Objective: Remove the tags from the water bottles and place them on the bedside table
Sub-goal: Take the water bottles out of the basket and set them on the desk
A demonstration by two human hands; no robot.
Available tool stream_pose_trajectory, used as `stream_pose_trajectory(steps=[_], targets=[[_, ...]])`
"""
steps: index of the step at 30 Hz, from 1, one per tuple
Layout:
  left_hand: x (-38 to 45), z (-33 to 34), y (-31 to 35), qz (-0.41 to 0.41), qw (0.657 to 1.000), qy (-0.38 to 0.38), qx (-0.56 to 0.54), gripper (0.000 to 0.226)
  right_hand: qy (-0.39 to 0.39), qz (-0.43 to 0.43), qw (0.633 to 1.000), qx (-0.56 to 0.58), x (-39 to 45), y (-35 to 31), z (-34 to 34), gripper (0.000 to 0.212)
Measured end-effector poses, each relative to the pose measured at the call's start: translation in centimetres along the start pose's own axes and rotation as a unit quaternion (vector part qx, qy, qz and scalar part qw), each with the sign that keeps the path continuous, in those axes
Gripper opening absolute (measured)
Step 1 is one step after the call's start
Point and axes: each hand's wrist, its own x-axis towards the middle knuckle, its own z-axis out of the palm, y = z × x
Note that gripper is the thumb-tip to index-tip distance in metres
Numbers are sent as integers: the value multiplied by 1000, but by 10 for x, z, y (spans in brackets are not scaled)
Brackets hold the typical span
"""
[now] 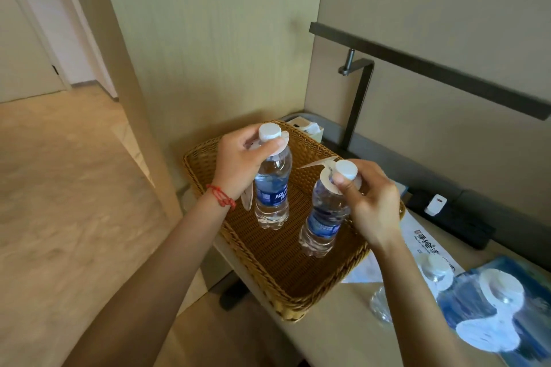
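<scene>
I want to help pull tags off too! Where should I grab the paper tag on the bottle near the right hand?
Probably pinch the flat paper collar where it sticks out left of the cap, coming from above. It rings the neck of the right bottle, which leans in the wicker basket, so lift up over the cap. The right hand already pinches there.

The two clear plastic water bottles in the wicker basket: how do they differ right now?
The left-hand clear plastic bottle stands upright; the right-hand clear plastic bottle leans. The left hand grips the first at its neck; the right hand grips the second. Both have white caps, blue labels and pale paper neck tags, and both sit in the woven wicker basket.
</scene>
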Motion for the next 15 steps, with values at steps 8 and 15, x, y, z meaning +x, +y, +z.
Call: stream_pose_trajectory(steps=[8,15], targets=[[-59,-13,74,9,998,55,21,14,-3,-65,997,52,-29,-42,-38,12],[-131,-10,117,-6,994,107,28,15,-34,-109,990,77,-66,-70,-73,11]])
